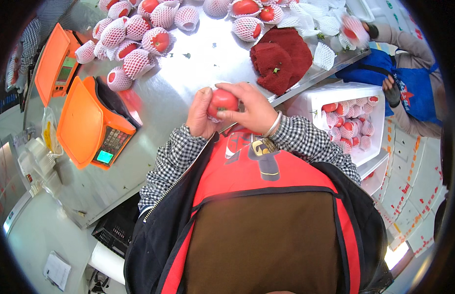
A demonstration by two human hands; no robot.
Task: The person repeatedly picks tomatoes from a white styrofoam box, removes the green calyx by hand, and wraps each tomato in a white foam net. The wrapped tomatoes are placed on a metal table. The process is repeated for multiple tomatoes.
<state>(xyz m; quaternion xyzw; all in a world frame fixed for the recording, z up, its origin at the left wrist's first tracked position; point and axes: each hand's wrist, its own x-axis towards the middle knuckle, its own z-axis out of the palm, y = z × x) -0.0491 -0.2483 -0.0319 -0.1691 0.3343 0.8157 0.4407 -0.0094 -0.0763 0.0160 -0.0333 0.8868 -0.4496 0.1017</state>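
Just in front of my body, my left hand (199, 113) and my right hand (248, 109) are closed round a red tomato (223, 100) above the steel table (174, 83). A bit of white foam net shows beneath the tomato. Beyond my hands lie a pile of tomatoes in foam nets (137, 27) at the back left and a folded dark red cloth (289, 51) at the back right, with loose empty nets (324, 60) beside it.
Two orange scales (82, 127) stand on my left. On my right are a white foam box of netted tomatoes (298, 112) and stacked boxes (406, 186). Another person (413, 93) at the right, in a blue apron, holds a netted tomato. A black crate (112, 235) sits below the table.
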